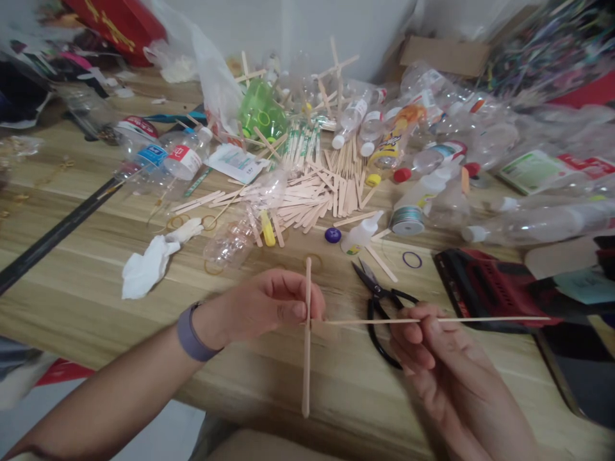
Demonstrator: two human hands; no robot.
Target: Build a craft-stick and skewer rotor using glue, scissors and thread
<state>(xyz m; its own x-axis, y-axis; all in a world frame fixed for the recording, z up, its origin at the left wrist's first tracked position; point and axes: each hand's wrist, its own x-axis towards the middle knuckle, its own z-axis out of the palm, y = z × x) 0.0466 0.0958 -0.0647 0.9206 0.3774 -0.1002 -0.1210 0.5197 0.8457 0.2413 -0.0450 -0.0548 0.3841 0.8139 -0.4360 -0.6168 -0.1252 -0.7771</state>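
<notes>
My left hand (269, 307), with a band on its wrist, pinches a wooden craft stick (306, 371) near its middle. The stick points away from me, seen nearly edge-on. My right hand (451, 365) is closed on a thin wooden skewer (500, 319) lying sideways across the view. The skewer's left end reaches the craft stick by my left fingertips; whether it passes through the stick I cannot tell. Black-handled scissors (378, 292) lie on the table just beyond my right fingers, partly hidden by them.
A heap of loose craft sticks (307, 198) spreads over the wooden table (144, 333). Plastic bottles (538, 221) crowd the back and right. A glue bottle (361, 234), a crumpled tissue (147, 266), a red-and-black tool (490, 282) and a phone (576, 365) lie nearer.
</notes>
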